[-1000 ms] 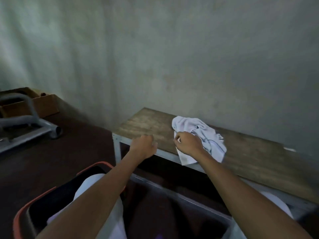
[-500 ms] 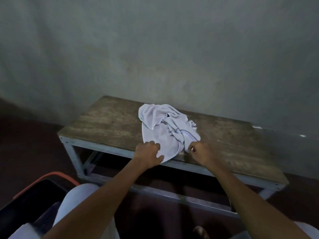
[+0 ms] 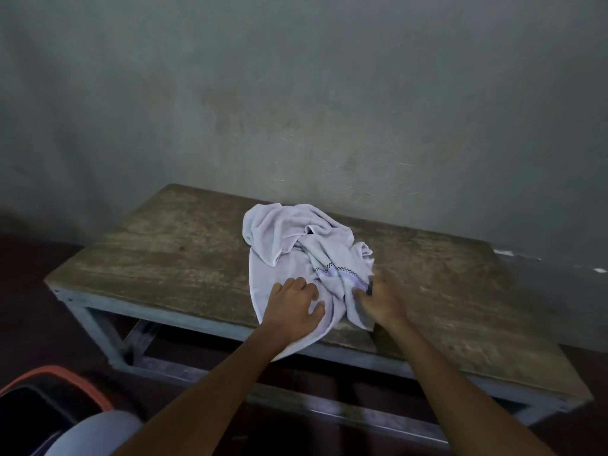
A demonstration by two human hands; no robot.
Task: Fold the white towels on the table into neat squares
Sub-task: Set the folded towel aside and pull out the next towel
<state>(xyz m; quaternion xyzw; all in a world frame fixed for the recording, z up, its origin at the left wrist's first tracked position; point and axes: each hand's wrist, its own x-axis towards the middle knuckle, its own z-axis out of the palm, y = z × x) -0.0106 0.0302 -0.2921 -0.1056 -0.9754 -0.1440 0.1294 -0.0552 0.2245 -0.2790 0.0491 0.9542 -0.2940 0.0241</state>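
A crumpled white towel (image 3: 296, 245) with a dark checkered stripe lies on the middle of a worn wooden table (image 3: 171, 251) with a grey metal frame. Its near edge hangs slightly over the table's front. My left hand (image 3: 291, 307) rests on the towel's near left part, fingers curled onto the cloth. My right hand (image 3: 378, 301) pinches the towel's near right edge beside the stripe.
A grey wall stands right behind the table. A dark bin with an orange rim (image 3: 59, 380) sits on the floor at the lower left. My knee in light cloth (image 3: 95, 436) shows at the bottom left. The floor is dark brown.
My view swung right and centred on the table. My left hand came from the table's front edge onto the towel. My right hand shifted to the towel's right edge.
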